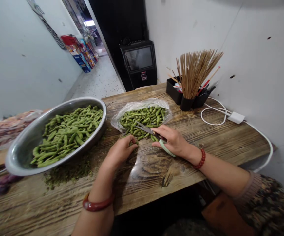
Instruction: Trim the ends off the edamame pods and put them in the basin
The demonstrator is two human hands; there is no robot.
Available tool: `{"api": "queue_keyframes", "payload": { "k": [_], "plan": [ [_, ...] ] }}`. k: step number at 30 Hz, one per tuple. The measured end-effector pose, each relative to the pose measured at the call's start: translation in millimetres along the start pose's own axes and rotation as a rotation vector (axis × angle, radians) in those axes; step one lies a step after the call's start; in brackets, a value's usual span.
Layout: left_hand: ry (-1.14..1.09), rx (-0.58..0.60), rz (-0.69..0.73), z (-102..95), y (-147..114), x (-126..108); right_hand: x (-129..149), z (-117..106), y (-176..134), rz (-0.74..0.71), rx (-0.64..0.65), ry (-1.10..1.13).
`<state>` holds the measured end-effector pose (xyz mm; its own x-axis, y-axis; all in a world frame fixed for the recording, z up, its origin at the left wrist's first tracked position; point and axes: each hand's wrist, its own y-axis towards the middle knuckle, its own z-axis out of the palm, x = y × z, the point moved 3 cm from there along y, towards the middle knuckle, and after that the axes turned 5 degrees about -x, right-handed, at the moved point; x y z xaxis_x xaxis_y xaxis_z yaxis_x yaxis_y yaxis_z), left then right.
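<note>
My right hand [173,141] grips a pair of scissors [145,128] with pale green handles, and the blades are slightly apart above the green pods. Close by on the left, my left hand [122,149] has its fingers bent together around an edamame pod [136,143], of which only a bit of green shows. Just beyond both hands lies a clear plastic bag [117,118], opened out, with many edamame pods [144,114] in it. A large steel basin [16,160] stands left of my left hand, heaped with more pods [68,131].
Green trimmings [70,173] are scattered under the basin's near side. Bundled wooden skewers [197,73] stand in a black holder [187,104] at the back right, near a white cable and adapter [236,117]. Bagged pinkish food [9,131] lies far left. The wooden table [156,177] ends just before me.
</note>
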<state>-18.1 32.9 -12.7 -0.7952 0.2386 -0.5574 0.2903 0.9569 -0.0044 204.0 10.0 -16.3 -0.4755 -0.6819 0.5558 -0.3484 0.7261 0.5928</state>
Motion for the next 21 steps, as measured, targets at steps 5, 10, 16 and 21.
{"api": "queue_keyframes", "payload": {
  "k": [5,10,16,21],
  "plan": [
    [0.116,0.027,-0.049,2.2,-2.7,-2.9,-0.2,1.5,-0.1,0.0,0.026,-0.006],
    [0.055,-0.075,-0.007,-0.4,1.3,-2.6,-3.0,1.4,0.0,0.0,-0.001,-0.005],
    [-0.633,-0.173,-0.189,-5.7,-1.0,-11.0,-4.6,2.2,-0.4,0.0,-0.02,0.005],
    [-1.083,-0.151,-0.266,0.9,-2.9,-20.6,-4.0,2.7,-0.9,-0.001,-0.012,0.01]
  ]
}}
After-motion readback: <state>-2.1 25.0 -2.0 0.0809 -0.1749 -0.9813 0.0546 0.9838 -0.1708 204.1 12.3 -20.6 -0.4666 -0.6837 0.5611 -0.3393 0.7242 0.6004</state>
